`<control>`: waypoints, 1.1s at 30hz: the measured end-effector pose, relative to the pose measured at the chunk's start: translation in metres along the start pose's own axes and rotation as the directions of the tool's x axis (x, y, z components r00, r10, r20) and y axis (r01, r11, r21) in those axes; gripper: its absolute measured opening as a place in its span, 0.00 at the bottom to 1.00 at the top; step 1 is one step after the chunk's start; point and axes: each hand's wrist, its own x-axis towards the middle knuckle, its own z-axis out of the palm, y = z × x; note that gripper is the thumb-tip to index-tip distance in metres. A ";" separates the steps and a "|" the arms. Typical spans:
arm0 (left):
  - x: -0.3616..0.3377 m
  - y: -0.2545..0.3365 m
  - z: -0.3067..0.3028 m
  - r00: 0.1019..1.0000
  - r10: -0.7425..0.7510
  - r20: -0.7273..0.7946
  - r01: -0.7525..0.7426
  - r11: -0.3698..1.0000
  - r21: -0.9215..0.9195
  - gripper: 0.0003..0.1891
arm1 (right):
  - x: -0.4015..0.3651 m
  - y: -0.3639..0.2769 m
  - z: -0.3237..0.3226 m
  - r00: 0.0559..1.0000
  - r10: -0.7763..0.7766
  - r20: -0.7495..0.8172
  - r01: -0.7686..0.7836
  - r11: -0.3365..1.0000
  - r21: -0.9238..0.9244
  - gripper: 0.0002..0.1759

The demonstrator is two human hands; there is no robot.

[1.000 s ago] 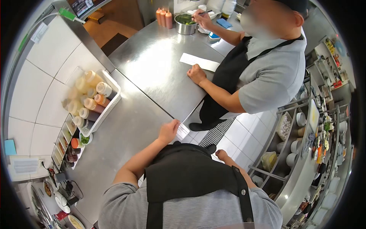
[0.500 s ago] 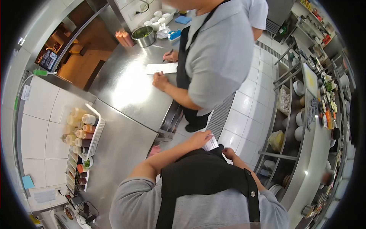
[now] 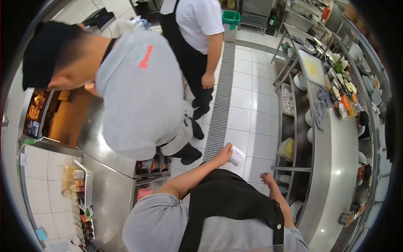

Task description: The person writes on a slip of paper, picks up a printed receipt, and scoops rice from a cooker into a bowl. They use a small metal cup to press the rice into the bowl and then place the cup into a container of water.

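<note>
In front of my black apron [image 3: 237, 195], my left hand [image 3: 222, 156] pinches a white paper slip [image 3: 238, 156] with printed lines on it. The slip sticks out to the right of the fingers, over the tiled floor. My right hand [image 3: 267, 179] hangs low on the other side, near the steel shelving. Its fingers are curled in a loose fist, and nothing shows in them.
A co-worker in a grey shirt [image 3: 138, 92] leans over the steel counter [image 3: 105, 178] at left. Another person in a white shirt [image 3: 197, 19] stands beyond. A floor drain grate [image 3: 221, 92] runs ahead. At right, a long steel worktop [image 3: 329, 168] carries a cutting board [image 3: 311, 68] and food containers.
My view has shifted, and the grey-shirted co-worker now appears farther left, hands mostly hidden. The second person has come more into view. The slip in my left hand shows more fully.
</note>
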 end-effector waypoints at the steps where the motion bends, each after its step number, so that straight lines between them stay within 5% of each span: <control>1: 0.020 0.007 -0.005 0.998 -0.069 -0.011 0.069 0.996 -0.052 0.10 | 0.003 -0.024 -0.011 0.994 -0.110 -0.008 0.110 0.993 0.035 0.13; 5: 0.094 0.046 -0.046 0.964 -0.013 -0.265 -0.041 0.979 -0.198 0.08 | 0.051 -0.164 -0.035 0.814 -0.574 -0.095 0.539 0.805 -0.246 0.16; 6: 0.115 0.058 -0.059 0.953 -0.011 -0.304 -0.073 0.962 -0.263 0.07 | 0.014 -0.240 -0.034 0.736 -0.668 -0.109 0.638 0.739 -0.218 0.19; 7: 0.134 0.077 -0.073 0.939 -0.011 -0.343 -0.109 0.939 -0.328 0.07 | -0.017 -0.311 -0.033 0.781 -0.623 -0.049 0.614 0.779 -0.129 0.23; 9: 0.172 0.110 -0.106 0.921 0.000 -0.389 -0.171 0.899 -0.404 0.03 | -0.019 -0.409 -0.021 0.494 -0.866 -0.075 0.850 0.499 -0.171 0.29; 11: 0.199 0.148 -0.139 0.853 0.089 -0.514 -0.342 0.840 -0.423 0.04 | -0.066 -0.515 -0.015 0.515 -0.855 -0.067 0.857 0.512 0.054 0.28; 15: 0.232 0.195 -0.194 0.646 0.098 -0.757 -0.499 0.805 -0.322 0.06 | -0.069 -0.659 -0.005 0.230 -0.972 0.046 0.973 0.229 -0.009 0.26; 20: 0.260 0.180 -0.235 0.445 -0.040 -0.895 -0.542 0.783 -0.304 0.05 | -0.047 -0.760 0.030 0.045 -0.960 0.275 0.990 0.080 0.119 0.22; 23: 0.270 0.151 -0.249 0.395 -0.144 -0.907 -0.502 0.793 -0.345 0.05 | -0.016 -0.794 0.056 0.034 -0.868 0.496 0.986 0.109 0.124 0.21; 27: 0.279 0.126 -0.265 0.303 -0.280 -0.911 -0.475 0.785 -0.399 0.07 | 0.021 -0.821 0.103 -0.071 -0.808 0.585 0.967 0.087 0.238 0.17; 30: 0.283 0.118 -0.273 0.237 -0.340 -0.910 -0.416 0.811 -0.411 0.07 | 0.041 -0.847 0.145 -0.029 -0.690 0.723 0.917 0.269 0.294 0.16; 33: 0.295 0.101 -0.261 0.208 -0.412 -0.887 -0.356 0.813 -0.461 0.05 | 0.078 -0.881 0.197 -0.169 -0.590 0.789 0.936 0.154 0.316 0.15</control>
